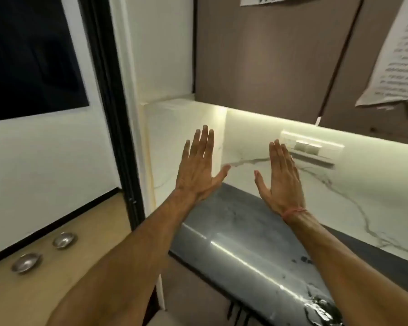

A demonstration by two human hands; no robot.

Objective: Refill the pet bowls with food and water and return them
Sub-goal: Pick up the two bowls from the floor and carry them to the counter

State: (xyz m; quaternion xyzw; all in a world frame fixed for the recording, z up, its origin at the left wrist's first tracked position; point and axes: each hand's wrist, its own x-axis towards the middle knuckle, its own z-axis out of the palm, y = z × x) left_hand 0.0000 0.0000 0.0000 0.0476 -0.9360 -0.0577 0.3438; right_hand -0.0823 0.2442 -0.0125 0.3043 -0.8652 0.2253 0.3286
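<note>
Nearest, two bare forearms reaching out over a dark, glossy counter (pixel 233 243), wet and speckled at its near right; left hand (pixel 198 170) and right hand (pixel 283 177) both flat, fingers straight, palms away, holding nothing, a thin red thread at the right wrist. Down at the left, on the tan floor (pixel 57 290), two small round steel bowls (pixel 45 252), shiny, shallow, apparently empty, well apart from either hand. Probably best now: crouch left, pinch each smooth rim firmly, lift level. Behind, veined white marble backsplash (pixel 339 184); matte brown cabinets (pixel 269 55) above.
</note>
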